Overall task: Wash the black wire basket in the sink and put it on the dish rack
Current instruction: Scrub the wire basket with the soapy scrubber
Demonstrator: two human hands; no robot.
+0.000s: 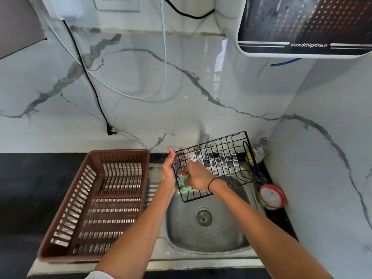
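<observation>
The black wire basket (225, 160) is tilted above the steel sink (181, 222), soap foam clinging to its wires. My left hand (168, 170) grips the basket's left end, thumb up over the rim. My right hand (196, 177) holds a green scrubber (183, 183) pressed against the basket's wires near that same end. The brown plastic dish rack (72, 196) stands on the drainboard to the left of the sink, with nothing in it.
A round red-rimmed soap tub (272, 196) sits on the counter right of the sink. A clear bottle (260, 148) stands in the back corner. The tap (206, 137) rises behind the basket. A black plug (111, 130) hangs against the marble wall.
</observation>
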